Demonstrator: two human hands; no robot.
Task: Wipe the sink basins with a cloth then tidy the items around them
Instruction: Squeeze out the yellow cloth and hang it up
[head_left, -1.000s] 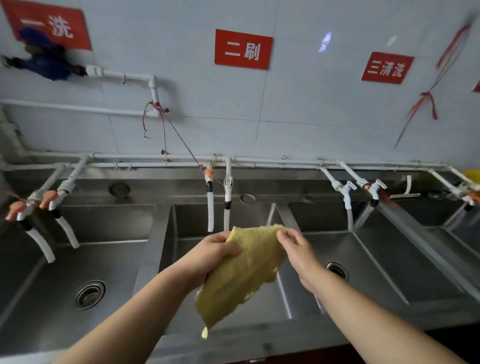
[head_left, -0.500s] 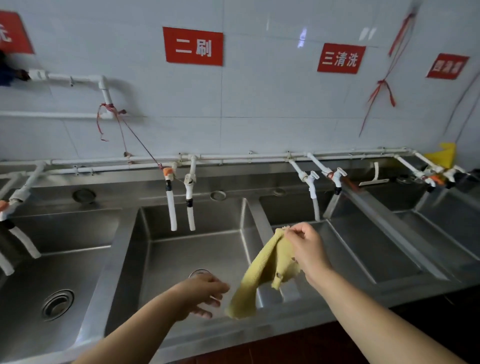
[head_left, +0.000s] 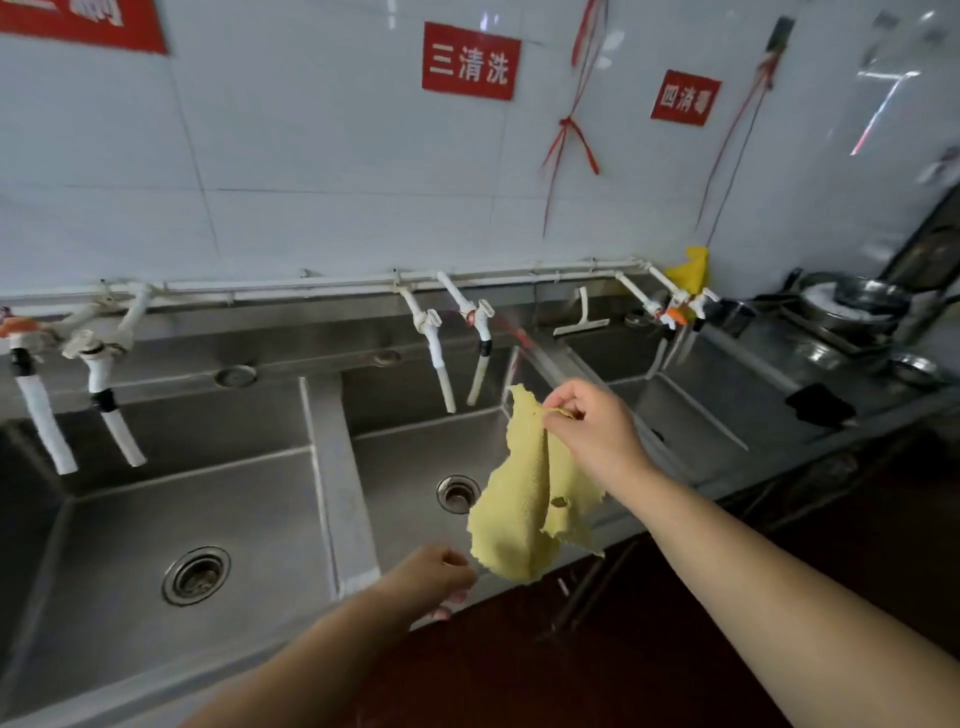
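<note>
The right hand pinches the top edge of a yellow cloth between thumb and fingers and holds it up in the air. The cloth hangs down loose over the near right part of the middle basin. It is thin and floppy, with a bumpy weave. It folds down the middle, so two flaps hang side by side. Its edges are ragged, and there is a small hole in the right flap. The bottom end droops down past the front rim of the sink. The left hand is low, just left of the cloth's bottom end, over the near edge of the sink. Its fingers are loosely curled and hold nothing. It does not touch the cloth. A drain sits in the middle basin, just left of the cloth. The left basin has a drain too. White taps hang over the basins from a pipe along the far wall. Red signs are on the white tiles. Another yellow cloth hangs far off to the right, near some metal bowls.
</note>
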